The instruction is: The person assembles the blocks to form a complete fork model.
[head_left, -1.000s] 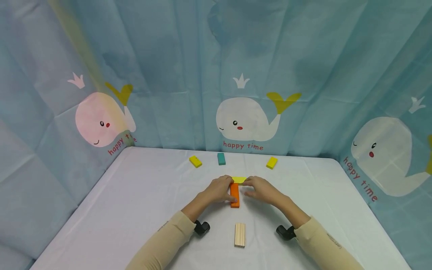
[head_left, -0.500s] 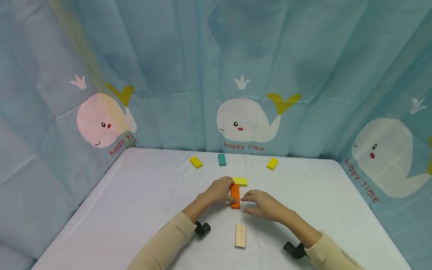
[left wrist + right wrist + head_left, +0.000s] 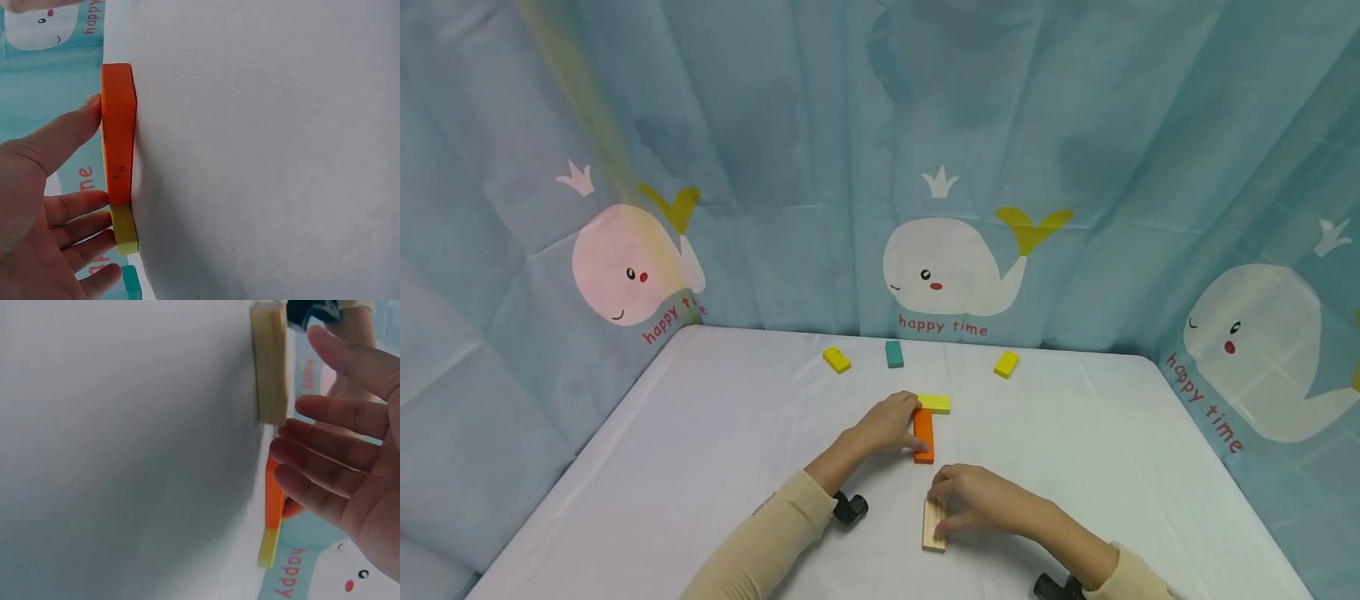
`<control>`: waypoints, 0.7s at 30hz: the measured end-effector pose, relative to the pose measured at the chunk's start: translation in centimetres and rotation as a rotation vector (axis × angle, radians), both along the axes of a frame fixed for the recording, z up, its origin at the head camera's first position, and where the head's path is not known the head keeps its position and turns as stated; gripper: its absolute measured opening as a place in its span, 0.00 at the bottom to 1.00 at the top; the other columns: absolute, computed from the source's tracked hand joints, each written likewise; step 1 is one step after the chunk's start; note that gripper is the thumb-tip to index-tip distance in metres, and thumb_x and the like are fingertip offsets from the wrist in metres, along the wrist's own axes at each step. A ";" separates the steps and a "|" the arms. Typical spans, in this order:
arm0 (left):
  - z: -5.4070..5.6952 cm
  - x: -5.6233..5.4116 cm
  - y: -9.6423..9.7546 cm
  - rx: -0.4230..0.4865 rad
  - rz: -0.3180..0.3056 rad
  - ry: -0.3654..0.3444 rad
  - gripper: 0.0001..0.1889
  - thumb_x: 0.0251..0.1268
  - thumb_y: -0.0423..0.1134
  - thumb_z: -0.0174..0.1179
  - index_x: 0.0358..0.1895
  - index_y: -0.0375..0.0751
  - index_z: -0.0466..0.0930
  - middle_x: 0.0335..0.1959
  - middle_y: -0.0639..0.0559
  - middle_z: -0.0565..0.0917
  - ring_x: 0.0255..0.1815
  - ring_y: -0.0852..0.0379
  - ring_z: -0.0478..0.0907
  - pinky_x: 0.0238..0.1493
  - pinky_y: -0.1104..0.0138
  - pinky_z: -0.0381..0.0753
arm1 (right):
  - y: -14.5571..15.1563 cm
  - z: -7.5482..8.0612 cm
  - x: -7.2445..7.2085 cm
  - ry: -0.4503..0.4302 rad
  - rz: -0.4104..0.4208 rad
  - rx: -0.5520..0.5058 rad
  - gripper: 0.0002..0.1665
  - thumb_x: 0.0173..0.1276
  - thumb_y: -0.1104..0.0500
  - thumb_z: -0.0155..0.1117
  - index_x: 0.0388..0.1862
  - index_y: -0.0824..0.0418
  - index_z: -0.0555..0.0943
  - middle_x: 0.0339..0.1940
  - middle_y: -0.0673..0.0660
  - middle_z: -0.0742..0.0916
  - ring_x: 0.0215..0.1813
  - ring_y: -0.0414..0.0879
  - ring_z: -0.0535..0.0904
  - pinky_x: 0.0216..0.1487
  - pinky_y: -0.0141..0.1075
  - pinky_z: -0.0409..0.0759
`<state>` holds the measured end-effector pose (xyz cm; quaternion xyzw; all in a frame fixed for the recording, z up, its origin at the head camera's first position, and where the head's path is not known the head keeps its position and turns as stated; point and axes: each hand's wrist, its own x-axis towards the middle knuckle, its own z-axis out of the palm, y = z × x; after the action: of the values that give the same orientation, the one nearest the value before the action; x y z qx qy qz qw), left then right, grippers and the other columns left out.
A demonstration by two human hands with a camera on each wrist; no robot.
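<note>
An orange block (image 3: 924, 427) lies lengthwise in the middle of the white table, its far end against a yellow block (image 3: 936, 405) set crosswise. My left hand (image 3: 887, 425) rests on the orange block, thumb near its close end and fingertips (image 3: 100, 199) by the seam with the yellow one. Nearer to me lies a plain wooden block (image 3: 932, 532). Over it is my right hand (image 3: 988, 502), thumb and fingers spread along its length. In the right wrist view those fingers are extended beside the wooden block (image 3: 271, 365), not curled round it.
Toward the back of the table (image 3: 737, 433) lie a yellow block (image 3: 837, 359) on the left, a teal block (image 3: 894, 354) and another yellow block (image 3: 1007, 364) on the right. A blue curtain (image 3: 790, 208) with whale prints hangs behind.
My right hand has left the crosswise yellow block and come back toward me, over the wooden block. The left hand stays on the orange block.
</note>
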<state>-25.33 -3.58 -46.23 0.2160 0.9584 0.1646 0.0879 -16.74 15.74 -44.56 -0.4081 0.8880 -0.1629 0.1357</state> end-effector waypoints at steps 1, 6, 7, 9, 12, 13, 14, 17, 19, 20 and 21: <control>0.0 0.0 0.0 0.000 0.000 -0.001 0.38 0.52 0.56 0.72 0.63 0.38 0.72 0.66 0.46 0.73 0.65 0.51 0.72 0.69 0.59 0.71 | 0.0 0.0 0.2 0.004 0.008 0.003 0.26 0.58 0.41 0.71 0.48 0.57 0.86 0.47 0.44 0.84 0.48 0.34 0.78 0.52 0.31 0.80; 0.1 0.0 0.1 -0.004 -0.002 -0.007 0.39 0.52 0.56 0.72 0.64 0.38 0.71 0.67 0.46 0.72 0.66 0.51 0.71 0.70 0.59 0.69 | -0.1 -0.1 0.8 0.039 0.016 0.027 0.27 0.56 0.39 0.72 0.47 0.55 0.86 0.46 0.44 0.83 0.46 0.32 0.76 0.51 0.30 0.80; 0.1 0.1 0.1 -0.004 -0.001 -0.008 0.39 0.52 0.56 0.72 0.64 0.38 0.71 0.67 0.46 0.72 0.66 0.51 0.71 0.70 0.59 0.69 | -0.1 -0.1 0.9 0.048 0.016 0.033 0.27 0.56 0.39 0.73 0.47 0.55 0.86 0.46 0.44 0.83 0.45 0.32 0.76 0.51 0.30 0.80; 0.1 0.1 0.1 -0.004 0.001 -0.012 0.39 0.52 0.56 0.71 0.64 0.38 0.71 0.67 0.46 0.72 0.67 0.51 0.71 0.71 0.59 0.69 | -0.2 -0.2 1.1 0.074 0.023 0.046 0.27 0.55 0.39 0.73 0.47 0.55 0.86 0.46 0.44 0.83 0.46 0.32 0.76 0.51 0.30 0.80; 0.0 0.0 0.1 -0.009 0.003 -0.014 0.39 0.52 0.56 0.71 0.64 0.38 0.71 0.68 0.46 0.72 0.67 0.51 0.71 0.70 0.59 0.69 | -0.2 -0.2 1.4 0.108 0.037 0.052 0.29 0.54 0.39 0.74 0.47 0.56 0.86 0.45 0.45 0.83 0.46 0.33 0.77 0.50 0.29 0.80; -0.1 0.0 0.2 -0.014 0.002 -0.011 0.39 0.52 0.57 0.71 0.64 0.38 0.71 0.68 0.46 0.72 0.67 0.51 0.71 0.70 0.59 0.69 | -0.2 -0.3 1.4 0.118 0.041 0.053 0.29 0.54 0.39 0.74 0.48 0.56 0.86 0.45 0.45 0.83 0.46 0.34 0.77 0.50 0.29 0.80; -0.2 -0.1 0.2 -0.018 0.003 -0.011 0.39 0.52 0.57 0.71 0.65 0.38 0.71 0.68 0.46 0.72 0.67 0.51 0.70 0.70 0.59 0.69 | -0.3 -0.3 1.5 0.125 0.044 0.052 0.30 0.53 0.39 0.74 0.48 0.56 0.86 0.45 0.45 0.83 0.46 0.34 0.77 0.50 0.30 0.80; -0.4 -0.2 0.2 -0.030 0.005 -0.007 0.39 0.53 0.57 0.71 0.65 0.39 0.71 0.68 0.47 0.71 0.67 0.52 0.70 0.70 0.59 0.70 | -0.4 -0.3 1.6 0.130 0.043 0.051 0.30 0.53 0.39 0.74 0.49 0.57 0.85 0.45 0.46 0.83 0.46 0.34 0.78 0.50 0.30 0.80; -0.4 -0.3 0.2 -0.036 0.004 -0.005 0.39 0.53 0.57 0.71 0.65 0.40 0.71 0.68 0.47 0.71 0.67 0.52 0.70 0.70 0.59 0.70 | -0.4 -0.3 1.6 0.133 0.041 0.052 0.31 0.53 0.40 0.74 0.49 0.58 0.85 0.46 0.46 0.83 0.47 0.35 0.78 0.50 0.30 0.80; -0.4 -0.3 0.2 -0.035 0.003 -0.005 0.39 0.53 0.57 0.71 0.65 0.40 0.71 0.68 0.47 0.71 0.67 0.52 0.70 0.70 0.59 0.69 | -0.4 -0.3 1.7 0.131 0.039 0.052 0.30 0.53 0.40 0.74 0.50 0.58 0.85 0.46 0.46 0.83 0.47 0.35 0.78 0.50 0.30 0.80; -0.4 -0.3 0.2 -0.034 0.001 -0.002 0.39 0.53 0.57 0.71 0.65 0.40 0.71 0.68 0.47 0.72 0.67 0.52 0.70 0.70 0.59 0.69 | -0.5 -0.3 1.7 0.128 0.036 0.053 0.30 0.53 0.40 0.75 0.50 0.58 0.85 0.46 0.46 0.83 0.47 0.35 0.78 0.50 0.30 0.80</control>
<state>-25.65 -3.42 -46.64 0.2138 0.9611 0.1487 0.0923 -15.00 15.28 -44.84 -0.4299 0.8914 -0.1102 0.0922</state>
